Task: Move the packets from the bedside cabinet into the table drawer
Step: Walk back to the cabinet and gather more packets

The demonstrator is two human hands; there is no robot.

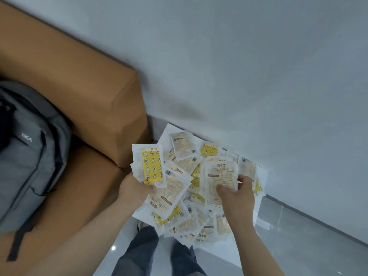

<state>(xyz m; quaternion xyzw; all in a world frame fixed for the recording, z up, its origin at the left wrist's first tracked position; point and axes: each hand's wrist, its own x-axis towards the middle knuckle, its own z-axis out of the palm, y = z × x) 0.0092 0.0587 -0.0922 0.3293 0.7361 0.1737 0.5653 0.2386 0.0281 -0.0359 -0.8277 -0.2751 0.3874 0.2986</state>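
At 7 o'clock in the head view, a person's left hand (135, 191) grips a yellow packet (152, 166), fingers curled beneath it and thumb on its lower edge. At 5 o'clock the right hand (237, 198) pinches a white packet (219, 176) between thumb and fingers, over the pile of packets (185, 218) heaped on the white bedside cabinet (166, 133).

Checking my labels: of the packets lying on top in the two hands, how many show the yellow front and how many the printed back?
Yellow-front packet, in left hand: 1
Printed-back packet, in right hand: 1
Total: 2
The loose pile overlaps too much to count.
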